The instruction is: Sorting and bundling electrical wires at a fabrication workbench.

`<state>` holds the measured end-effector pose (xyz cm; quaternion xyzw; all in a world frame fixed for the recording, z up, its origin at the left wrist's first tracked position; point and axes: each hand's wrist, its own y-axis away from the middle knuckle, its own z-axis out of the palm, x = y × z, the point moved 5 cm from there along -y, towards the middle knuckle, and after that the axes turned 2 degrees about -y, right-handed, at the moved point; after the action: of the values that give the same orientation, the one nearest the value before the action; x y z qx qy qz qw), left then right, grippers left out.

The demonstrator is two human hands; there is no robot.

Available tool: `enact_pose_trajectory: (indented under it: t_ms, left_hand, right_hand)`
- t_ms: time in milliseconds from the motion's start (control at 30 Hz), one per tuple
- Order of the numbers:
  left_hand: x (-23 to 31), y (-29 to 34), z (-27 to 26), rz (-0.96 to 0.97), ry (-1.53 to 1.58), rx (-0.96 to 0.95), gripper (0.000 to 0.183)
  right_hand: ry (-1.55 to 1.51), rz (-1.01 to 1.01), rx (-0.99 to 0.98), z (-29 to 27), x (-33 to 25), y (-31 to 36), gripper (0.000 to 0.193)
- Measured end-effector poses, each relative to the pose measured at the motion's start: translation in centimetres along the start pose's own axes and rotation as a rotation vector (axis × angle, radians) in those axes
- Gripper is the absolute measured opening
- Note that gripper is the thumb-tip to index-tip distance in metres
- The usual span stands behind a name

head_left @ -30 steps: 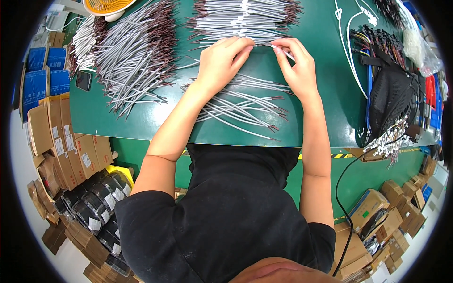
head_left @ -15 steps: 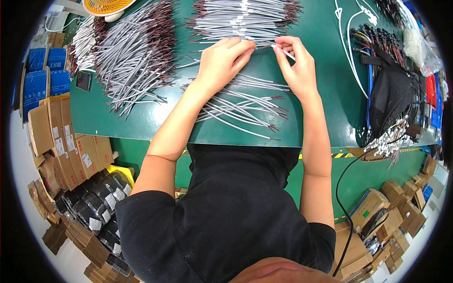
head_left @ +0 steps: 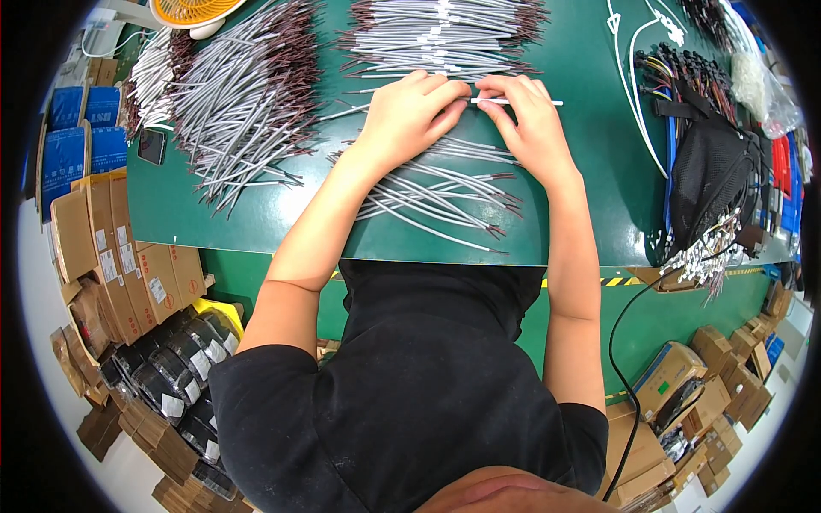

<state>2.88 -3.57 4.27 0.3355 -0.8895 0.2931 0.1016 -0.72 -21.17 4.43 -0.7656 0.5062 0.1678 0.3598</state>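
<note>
My left hand [head_left: 414, 118] is closed on a grey cable [head_left: 346, 113], whose tail sticks out to the left past the wrist. Close beside it, my right hand [head_left: 532, 126] pinches a thin white tube [head_left: 547, 103] lying crosswise, one end pointing right and the other at my left fingertips. Whether the cable end enters the tube is hidden by the fingers. Below my hands lie several loose grey cables [head_left: 428, 190] with brown wire ends. Just beyond my fingers is a stack of grey cables [head_left: 393, 40] with white pieces along its middle.
A large heap of grey cables [head_left: 244, 94] covers the table's left, beside a phone [head_left: 152, 146] and an orange basket [head_left: 192, 8]. At right are a white cord [head_left: 637, 94], a black mesh bag [head_left: 714, 171] and wire bundles [head_left: 684, 73]. The green table's [head_left: 590, 231] front edge meets my waist.
My right hand has moved slightly left, up against my left fingertips. The white tube, slanted before, now lies level between the hands and juts out right.
</note>
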Motion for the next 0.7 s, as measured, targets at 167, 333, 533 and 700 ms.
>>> enact_pose_trajectory:
  t_ms: [167,333,533,700]
  left_hand:
    - [0.6,0.2,0.3,0.098,-0.017,0.015,0.017]
    - [0.6,0.2,0.1,0.018,0.089,0.031,0.016]
    - [1.2,0.0,0.0,-0.120,0.255,-0.012,0.012]
    - [1.4,0.0,-0.1,-0.182,0.318,-0.065,0.015]
  right_hand:
    - [-0.151,0.013,0.037,0.3,-0.1,0.1,0.021]
    - [-0.234,0.092,0.088,0.1,-0.3,0.1,0.021]
    - [-0.189,-0.042,0.155,-0.3,-0.5,0.2,0.025]
    - [-0.227,-0.078,0.239,-0.6,-0.8,0.0,0.023]
